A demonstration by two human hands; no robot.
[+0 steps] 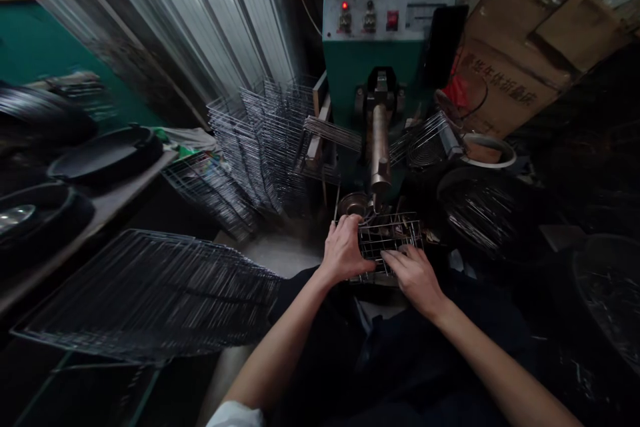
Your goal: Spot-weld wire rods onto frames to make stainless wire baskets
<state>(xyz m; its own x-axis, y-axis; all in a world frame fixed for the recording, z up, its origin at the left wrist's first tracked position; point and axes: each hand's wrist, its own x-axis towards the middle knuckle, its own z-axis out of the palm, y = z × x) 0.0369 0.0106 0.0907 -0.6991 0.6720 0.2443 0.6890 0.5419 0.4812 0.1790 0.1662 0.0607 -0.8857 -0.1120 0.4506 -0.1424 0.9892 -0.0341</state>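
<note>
The left hand (344,248) reaches out, its grip around the left side of the grid (376,239). The right hand (415,277) rests palm down on it; I can't tell its grip.

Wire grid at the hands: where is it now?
Head view: just right of and below centre, the wire grid touches the left hand and right hand, below the metal cylinder.

From where I stand, there's a wire grid (390,239) right in front of the spot welder (345,73). Upright mesh panels (267,147) left of that, pans (107,155) on a bench (120,193) further left, wires (480,220) in a basin (470,177) on the right, cardboard box (505,80) behind.
</note>
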